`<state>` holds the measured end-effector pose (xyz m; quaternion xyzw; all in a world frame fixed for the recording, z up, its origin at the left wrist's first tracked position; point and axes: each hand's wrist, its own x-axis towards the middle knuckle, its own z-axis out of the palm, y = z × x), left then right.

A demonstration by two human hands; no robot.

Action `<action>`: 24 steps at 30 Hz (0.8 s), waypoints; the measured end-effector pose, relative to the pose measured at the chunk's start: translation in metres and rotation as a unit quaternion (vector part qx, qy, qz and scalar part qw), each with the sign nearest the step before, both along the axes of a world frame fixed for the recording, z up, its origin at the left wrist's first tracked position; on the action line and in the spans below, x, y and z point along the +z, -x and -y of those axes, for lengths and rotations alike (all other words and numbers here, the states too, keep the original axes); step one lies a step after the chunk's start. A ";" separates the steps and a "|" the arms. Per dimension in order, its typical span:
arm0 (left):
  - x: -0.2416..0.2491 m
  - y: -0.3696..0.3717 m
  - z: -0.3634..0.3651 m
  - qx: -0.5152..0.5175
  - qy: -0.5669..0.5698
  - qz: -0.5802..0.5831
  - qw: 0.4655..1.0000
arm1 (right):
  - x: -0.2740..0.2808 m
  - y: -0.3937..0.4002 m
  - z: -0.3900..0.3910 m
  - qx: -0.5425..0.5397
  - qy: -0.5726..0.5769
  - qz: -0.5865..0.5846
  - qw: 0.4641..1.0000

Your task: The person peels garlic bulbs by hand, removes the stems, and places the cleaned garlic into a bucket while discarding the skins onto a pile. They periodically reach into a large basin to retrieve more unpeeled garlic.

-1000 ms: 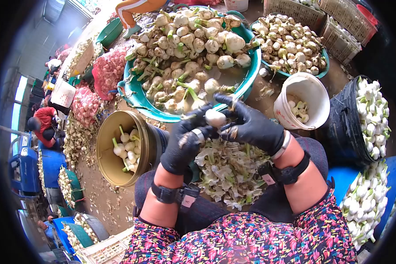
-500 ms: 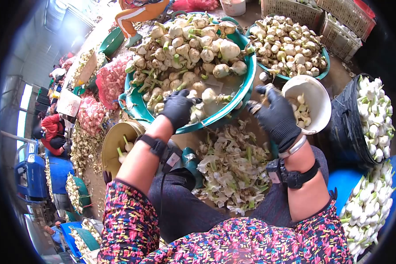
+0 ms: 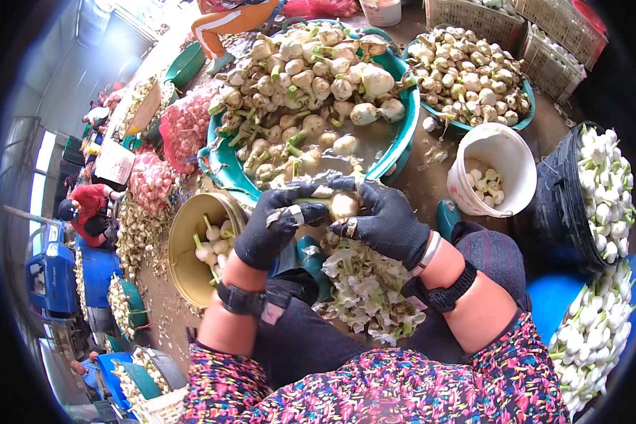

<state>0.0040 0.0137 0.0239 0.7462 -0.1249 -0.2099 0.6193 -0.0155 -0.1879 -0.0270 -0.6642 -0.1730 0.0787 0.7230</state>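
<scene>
In front of my knees, both black-gloved hands meet around a pale garlic bulb [image 3: 345, 205]. My right hand [image 3: 392, 222] is closed on the bulb, thumb below and fingers above. At its stem side, my left hand [image 3: 279, 222] pinches with curled fingers, and a pale strip shows at its thumb. Just beyond the hands stands a teal tub [image 3: 411, 116], heaped with unpeeled garlic bulbs [image 3: 297, 78]. Below them, a pile of papery skins and leaf scraps [image 3: 371, 290] lies between my legs.
Left of my knees is a yellowish bucket [image 3: 180, 265] with trimmed bulbs; a white bucket [image 3: 463, 187] with a few stands right. Beside it, a black tub [image 3: 555, 205] overflows with white bulbs. A second teal tub [image 3: 530, 113] sits behind. A person in red [image 3: 88, 212] works far left.
My hands have come together lower down, from the tub's edge and beside the white bucket. The bulb now shows between them. My right hand has moved left.
</scene>
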 end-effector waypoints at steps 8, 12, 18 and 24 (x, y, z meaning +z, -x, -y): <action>-0.041 0.028 0.009 0.151 0.071 0.083 0.982 | -0.001 0.012 -0.020 -0.030 -0.151 -0.013 0.988; -0.030 0.023 0.008 0.087 -0.053 0.220 0.970 | 0.000 0.010 -0.015 -0.031 -0.194 -0.147 0.969; -0.022 0.027 0.016 0.101 -0.038 0.220 0.970 | 0.000 0.008 -0.014 -0.036 -0.220 -0.154 0.963; -0.040 0.026 0.011 0.137 0.000 0.105 0.985 | -0.003 0.013 -0.019 -0.035 -0.187 -0.110 0.976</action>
